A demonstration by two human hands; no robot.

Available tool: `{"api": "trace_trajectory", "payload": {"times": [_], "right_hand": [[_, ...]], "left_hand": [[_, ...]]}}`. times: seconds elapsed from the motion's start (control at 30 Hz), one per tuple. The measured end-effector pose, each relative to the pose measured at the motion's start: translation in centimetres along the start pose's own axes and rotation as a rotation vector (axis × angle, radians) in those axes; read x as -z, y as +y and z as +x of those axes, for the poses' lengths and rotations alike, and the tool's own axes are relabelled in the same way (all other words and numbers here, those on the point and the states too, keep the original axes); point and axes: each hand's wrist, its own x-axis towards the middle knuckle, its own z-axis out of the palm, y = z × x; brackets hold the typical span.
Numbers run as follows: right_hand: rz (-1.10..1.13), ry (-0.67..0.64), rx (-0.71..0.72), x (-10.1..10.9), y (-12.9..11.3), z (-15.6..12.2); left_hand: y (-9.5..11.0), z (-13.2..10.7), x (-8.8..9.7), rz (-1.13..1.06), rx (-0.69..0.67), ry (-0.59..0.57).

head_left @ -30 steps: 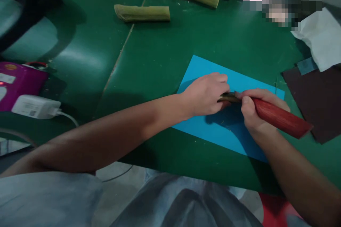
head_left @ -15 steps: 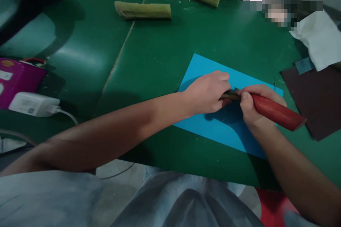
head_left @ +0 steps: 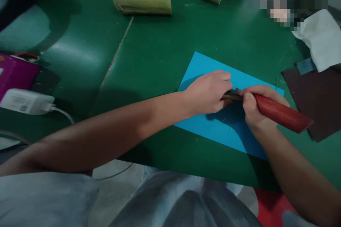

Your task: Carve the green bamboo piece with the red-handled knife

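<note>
Pinching a dark strip [head_left: 230, 96], left grip [head_left: 207, 94] sits beside right grip [head_left: 253, 111], clenched round a red handle [head_left: 282, 115].

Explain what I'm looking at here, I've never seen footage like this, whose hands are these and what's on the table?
There is no machine: a camera worn on a person's head looks down at their own two bare hands. The left hand pinches a small dark piece over a blue sheet. The right hand grips a red-handled tool, its tip meeting that piece. Around them on the green table lie cut bamboo sections, a white charger, a purple box, a dark brown sheet and a white cloth.
</note>
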Motion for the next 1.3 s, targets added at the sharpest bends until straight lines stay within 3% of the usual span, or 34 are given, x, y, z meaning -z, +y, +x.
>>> {"api": "trace_trajectory", "payload": {"times": [0.2, 0.43, 0.87, 1.3], "right_hand": [[0.020, 0.007, 0.010, 0.12, 0.50, 0.03], [0.039, -0.014, 0.050, 0.36, 0.58, 0.13], [0.066, -0.033, 0.053, 0.46, 0.60, 0.08], [0.119, -0.014, -0.024, 0.00, -0.03, -0.05]], "left_hand": [[-0.25, -0.22, -0.20, -0.002, -0.023, 0.048], [0.03, -0.16, 0.14, 0.016, -0.005, 0.005], [-0.18, -0.41, -0.33, 0.029, -0.036, 0.053], [-0.10, -0.55, -0.24, 0.052, -0.037, 0.053]]}}
